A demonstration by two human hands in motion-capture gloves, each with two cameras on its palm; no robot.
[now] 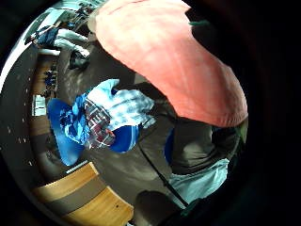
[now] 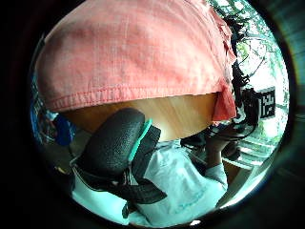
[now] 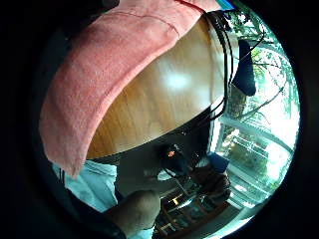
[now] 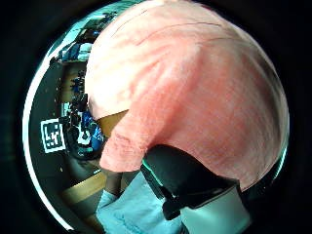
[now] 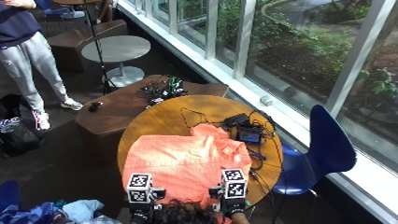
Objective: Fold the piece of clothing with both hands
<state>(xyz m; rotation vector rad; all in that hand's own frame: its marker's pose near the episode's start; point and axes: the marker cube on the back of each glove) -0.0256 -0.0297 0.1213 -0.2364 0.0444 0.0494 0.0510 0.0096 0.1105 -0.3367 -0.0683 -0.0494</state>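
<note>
Two hands work the near edge of an orange shirt point(image 5: 187, 163) that lies spread on the round wooden counter point(image 5: 161, 116), its far sleeve bunched toward the cables and small device point(image 5: 249, 133) on the right. The left hand point(image 5: 142, 210) is at the near-left hem; its thumb point(image 2: 114, 143) curls below the cloth edge, so it seems to pinch the shirt. The right hand point(image 5: 231, 205) is at the near-right hem, thumb point(image 4: 180, 175) likewise under the cloth. One risk: lifting unevenly would skew the fold. Another: the far sleeve could snag the cables and drag the device.
</note>
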